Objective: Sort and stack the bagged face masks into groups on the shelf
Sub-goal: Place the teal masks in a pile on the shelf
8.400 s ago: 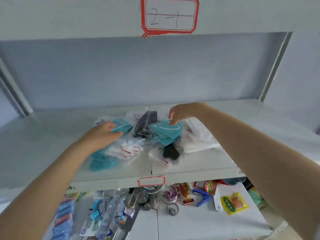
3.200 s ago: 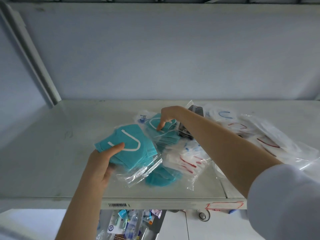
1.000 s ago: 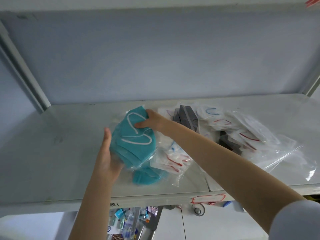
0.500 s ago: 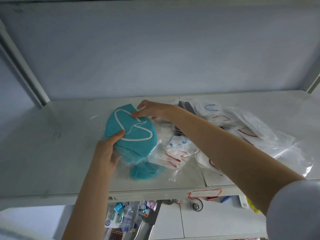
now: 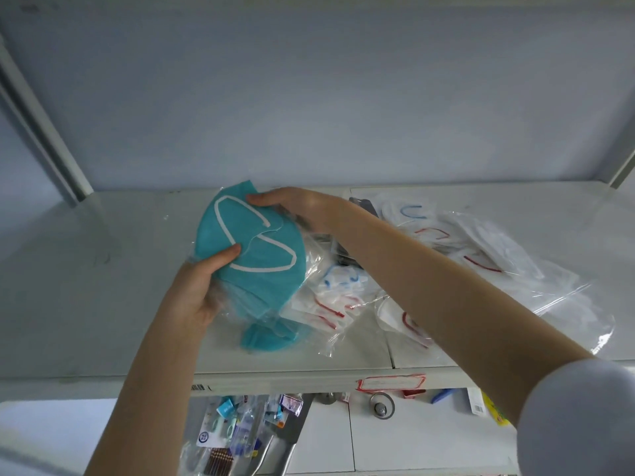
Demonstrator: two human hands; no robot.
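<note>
A stack of bagged teal masks (image 5: 256, 250) with white ear loops is held just above the white shelf (image 5: 103, 304). My left hand (image 5: 197, 290) grips its lower left edge, thumb on top. My right hand (image 5: 302, 204) holds its upper right edge from above. One more teal mask bag (image 5: 266, 338) lies on the shelf below the stack. To the right lie bagged white masks with red loops (image 5: 330, 307), white masks with blue loops (image 5: 409, 213) and a dark mask bag (image 5: 362, 204), partly hidden by my right arm.
The shelf's front edge (image 5: 275, 381) carries a red-framed label (image 5: 391, 383) and a barcode sticker (image 5: 197, 387). Upright posts (image 5: 44, 121) stand at the back left and right. A lower shelf holds several small packaged goods (image 5: 247, 431).
Both hands have gathered the teal bags into one stack and turned it slightly. My left thumb has come over its front, and my right hand has shifted along its top edge.
</note>
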